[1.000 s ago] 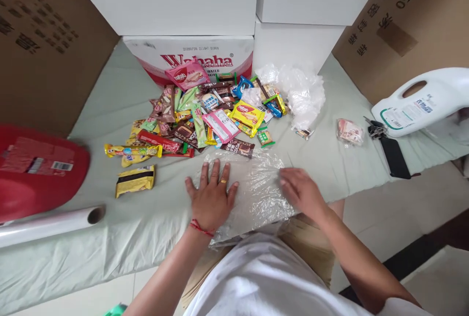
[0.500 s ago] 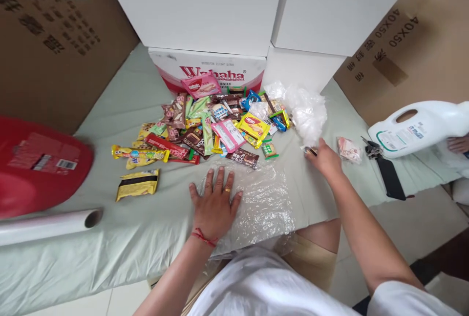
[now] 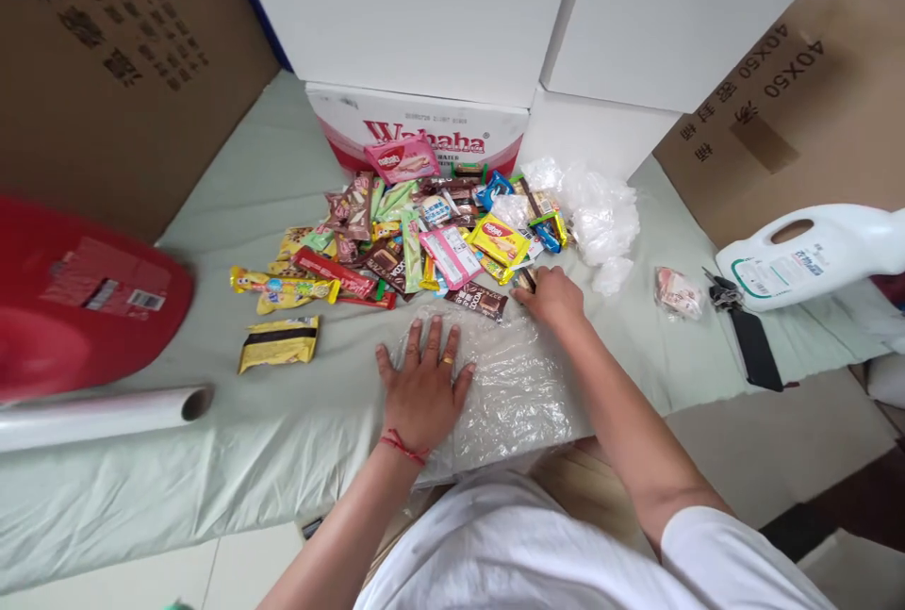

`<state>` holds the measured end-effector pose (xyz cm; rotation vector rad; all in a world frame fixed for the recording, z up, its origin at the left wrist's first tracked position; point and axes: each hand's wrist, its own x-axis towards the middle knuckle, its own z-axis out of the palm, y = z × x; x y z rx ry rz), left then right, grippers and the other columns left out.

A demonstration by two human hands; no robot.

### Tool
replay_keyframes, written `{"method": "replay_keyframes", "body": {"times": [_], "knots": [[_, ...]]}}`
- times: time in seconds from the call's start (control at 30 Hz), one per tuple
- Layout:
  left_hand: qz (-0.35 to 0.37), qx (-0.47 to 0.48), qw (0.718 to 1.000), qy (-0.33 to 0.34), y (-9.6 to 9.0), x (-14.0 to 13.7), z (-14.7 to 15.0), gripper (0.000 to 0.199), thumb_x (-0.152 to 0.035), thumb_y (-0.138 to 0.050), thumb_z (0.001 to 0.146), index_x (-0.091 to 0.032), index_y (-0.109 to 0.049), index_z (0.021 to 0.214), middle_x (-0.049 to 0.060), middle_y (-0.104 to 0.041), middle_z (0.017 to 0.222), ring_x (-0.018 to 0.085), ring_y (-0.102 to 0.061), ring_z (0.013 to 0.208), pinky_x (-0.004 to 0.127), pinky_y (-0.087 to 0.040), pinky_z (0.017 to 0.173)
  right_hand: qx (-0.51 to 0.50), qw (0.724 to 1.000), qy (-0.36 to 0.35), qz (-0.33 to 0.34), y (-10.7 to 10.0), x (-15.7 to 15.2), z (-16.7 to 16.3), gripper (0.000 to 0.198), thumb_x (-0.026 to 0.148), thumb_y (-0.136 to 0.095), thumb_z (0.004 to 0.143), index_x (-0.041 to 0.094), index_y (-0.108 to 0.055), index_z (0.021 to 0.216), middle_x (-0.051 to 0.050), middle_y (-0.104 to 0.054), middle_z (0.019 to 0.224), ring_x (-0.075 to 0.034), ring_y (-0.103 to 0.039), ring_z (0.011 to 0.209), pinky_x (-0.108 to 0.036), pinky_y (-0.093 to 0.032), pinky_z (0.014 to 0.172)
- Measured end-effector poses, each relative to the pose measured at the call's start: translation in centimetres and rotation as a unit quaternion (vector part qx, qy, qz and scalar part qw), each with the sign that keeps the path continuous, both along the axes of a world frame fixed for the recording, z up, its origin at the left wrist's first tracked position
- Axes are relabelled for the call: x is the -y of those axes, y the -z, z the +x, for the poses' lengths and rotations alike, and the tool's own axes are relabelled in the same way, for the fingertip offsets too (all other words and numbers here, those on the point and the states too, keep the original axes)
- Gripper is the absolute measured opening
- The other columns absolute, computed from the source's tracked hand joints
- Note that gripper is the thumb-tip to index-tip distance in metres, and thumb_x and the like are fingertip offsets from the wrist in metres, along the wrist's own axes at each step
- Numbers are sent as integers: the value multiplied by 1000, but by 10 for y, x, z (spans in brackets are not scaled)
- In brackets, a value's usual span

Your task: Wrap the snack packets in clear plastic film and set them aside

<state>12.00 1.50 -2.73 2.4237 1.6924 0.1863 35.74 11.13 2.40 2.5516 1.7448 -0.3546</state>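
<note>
My left hand (image 3: 422, 393) lies flat with fingers spread on a clear plastic sheet (image 3: 519, 393) near the table's front edge. Closed around a small dark-wrapped snack (image 3: 524, 288), my right hand (image 3: 555, 297) is at the right front of a heap of packaged snacks; the fingers partly cover what it holds. Closest to it are a brown cocoa snack packet (image 3: 478, 302) and a yellow Nabati wafer packet (image 3: 501, 241). A pink-and-white packet (image 3: 451, 255) and a red packet (image 3: 334, 272) lie farther left in the heap.
Crumpled clear plastic bags (image 3: 600, 214) lie right of the heap, beside a wrapped bundle (image 3: 679, 293), keys (image 3: 724, 292), a black phone (image 3: 755, 349) and a white jug (image 3: 813, 256). White boxes (image 3: 417, 7) stand behind. At left are a red container (image 3: 77, 308) and a white roll (image 3: 99, 417).
My right hand has moved left from beside the crumpled plastic bags to the snack heap, carrying the dark-wrapped snack. My left hand stays flat on the plastic sheet. The view has shifted slightly.
</note>
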Motion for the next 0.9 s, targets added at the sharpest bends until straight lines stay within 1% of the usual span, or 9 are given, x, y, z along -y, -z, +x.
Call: {"method": "replay_keyframes", "body": {"times": [0.13, 0.23, 0.37, 0.43, 0.53, 0.63, 0.73, 0.83, 0.9], "knots": [[-7, 24, 1000, -6, 0, 1, -1, 60, -48, -30, 107, -26, -40, 161, 10, -26, 172, 37, -19, 161, 79, 1, 121, 26, 999, -5, -34, 4, -4, 12, 48, 47, -64, 89, 15, -64, 126, -18, -68, 123, -32, -68, 107, -35, -51, 79], [-17, 41, 999, -11, 2, 0, -2, 58, -46, -25, 108, -27, -40, 161, 8, -27, 172, 35, -19, 161, 79, 1, 122, 34, 999, -24, -18, -10, 13, 29, 42, 38, -64, 87, 15, -66, 122, -17, -70, 116, -31, -68, 101, -35, -50, 79], [-27, 53, 998, -17, 4, 0, -2, 57, -42, -24, 108, -29, -38, 161, 5, -26, 172, 32, -17, 162, 78, 1, 123, -82, 976, -199, 40, -37, 58, 18, 53, 34, -66, 87, 19, -58, 136, -12, -67, 121, -27, -66, 105, -34, -50, 88], [-28, 53, 998, -21, 4, -1, -2, 57, -42, -23, 108, -29, -38, 161, 5, -24, 172, 32, -16, 162, 78, 0, 123, -123, 952, -281, 12, -43, 81, -5, 55, 33, -66, 89, 22, -55, 141, -10, -65, 127, -27, -67, 107, -33, -50, 89], [-25, 52, 997, -42, 2, -2, -2, 58, -42, -20, 109, -25, -37, 162, 5, -25, 172, 31, -17, 162, 75, -4, 125, -103, 933, -338, -68, -33, 104, -43, 56, 30, -63, 92, 20, -52, 146, -12, -63, 133, -28, -68, 109, -34, -52, 85], [-21, 52, 996, -67, -1, -3, -2, 59, -41, -18, 109, -23, -40, 161, 5, -27, 172, 30, -19, 162, 71, -10, 127, -65, 933, -340, -98, -14, 116, -63, 60, 30, -59, 97, 15, -46, 153, -17, -60, 140, -30, -69, 110, -37, -54, 82], [-18, 44, 997, -63, -1, -3, -2, 58, -43, -21, 109, -25, -41, 160, 5, -28, 172, 30, -21, 161, 73, -10, 126, -104, 931, -340, -79, -4, 116, -54, 70, 41, -64, 96, 18, -41, 157, -18, -51, 152, -31, -67, 118, -40, -55, 88], [-13, 37, 998, -58, -1, -3, -1, 58, -43, -25, 108, -24, -41, 160, 7, -28, 171, 32, -23, 160, 75, -9, 124, -172, 935, -311, 5, -7, 90, -18, 66, 48, -61, 97, 20, -45, 154, -15, -57, 148, -29, -65, 120, -38, -55, 94], [-12, 33, 998, -57, -1, -3, 0, 57, -41, -25, 108, -23, -42, 159, 9, -29, 171, 34, -24, 160, 76, -9, 123, -146, 954, -241, 99, -10, 55, 15, 47, 36, -48, 103, 18, -55, 146, -13, -66, 135, -27, -66, 116, -38, -53, 95]]}}
